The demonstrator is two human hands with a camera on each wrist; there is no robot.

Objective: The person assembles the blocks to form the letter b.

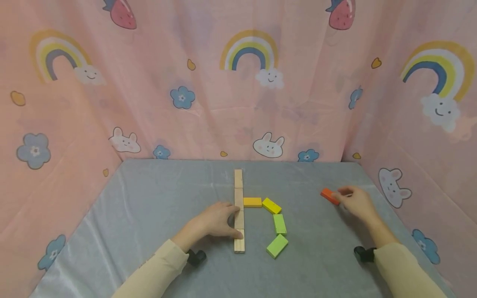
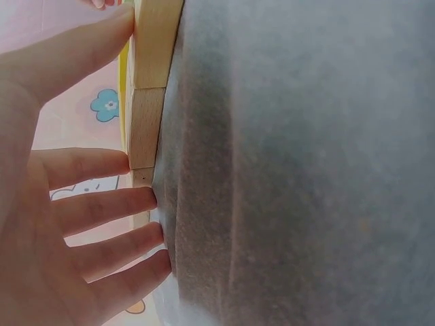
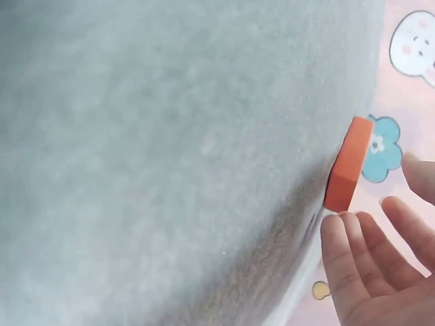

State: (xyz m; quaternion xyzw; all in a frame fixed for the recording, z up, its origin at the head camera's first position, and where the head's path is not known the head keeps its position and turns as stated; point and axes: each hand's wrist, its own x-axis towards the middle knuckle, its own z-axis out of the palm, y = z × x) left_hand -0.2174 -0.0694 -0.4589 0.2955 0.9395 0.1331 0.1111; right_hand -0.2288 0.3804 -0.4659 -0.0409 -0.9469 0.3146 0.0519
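Several plain wooden blocks (image 1: 239,194) lie end to end in a straight line running away from me. My left hand (image 1: 216,219) is at the near half of this line, its thumb and fingertips touching the blocks from the left side. In the left wrist view its fingers (image 2: 102,204) are spread and fairly straight. Off to the right, an orange-red block (image 1: 328,195) lies on the cloth. My right hand (image 1: 357,203) is at its near right end, the fingertips at or touching it. The right wrist view shows relaxed fingers (image 3: 343,255), with the thumb apart from the block.
From the wooden line, an amber block (image 1: 252,202), a yellow block (image 1: 271,205), a light green block (image 1: 280,224) and another green block (image 1: 277,246) curve rightward and back toward me. Grey cloth (image 1: 167,186) covers the table. A pink patterned curtain (image 1: 208,120) encloses the back and sides.
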